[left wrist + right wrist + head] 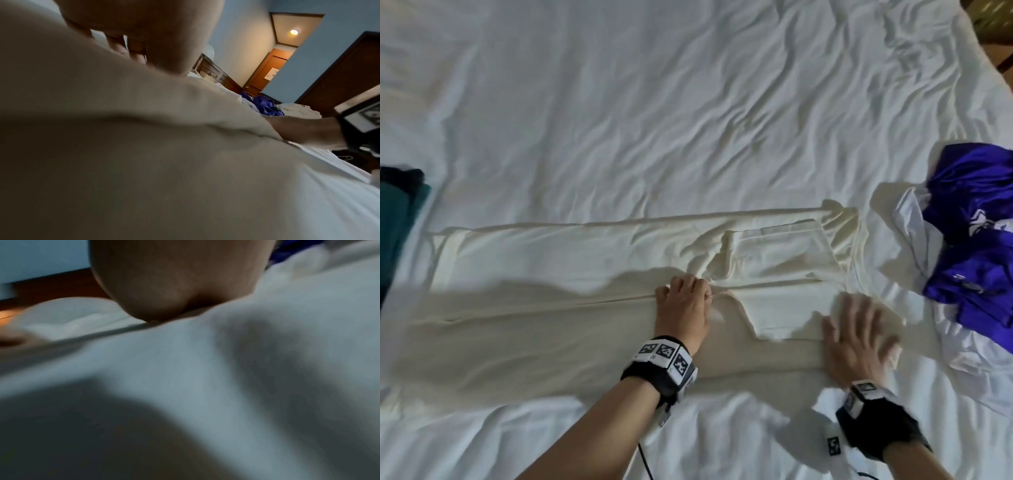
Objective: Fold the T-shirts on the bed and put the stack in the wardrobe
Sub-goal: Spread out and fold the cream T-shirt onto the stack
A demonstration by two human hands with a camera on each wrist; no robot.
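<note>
The cream cotton T-shirt [592, 274] is lying lengthwise on the white bed sheet [654, 102], its long sides folded inward. The left hand [683, 308], fingers curled, is pinching a fold; the right hand [859, 332] is pressing flat, fingers spread. A purple-and-white garment [969, 219] is lying crumpled nearby.

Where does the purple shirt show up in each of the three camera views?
Head: the purple shirt lies crumpled at the right edge, right of the cream shirt.
Left wrist: a small blue-purple heap right of centre, beyond the cream shirt.
Right wrist: only a dark blue blur at the top right corner, perhaps the shirt; I cannot tell.
Shared landmark: the white bed sheet shows in every view.
</note>
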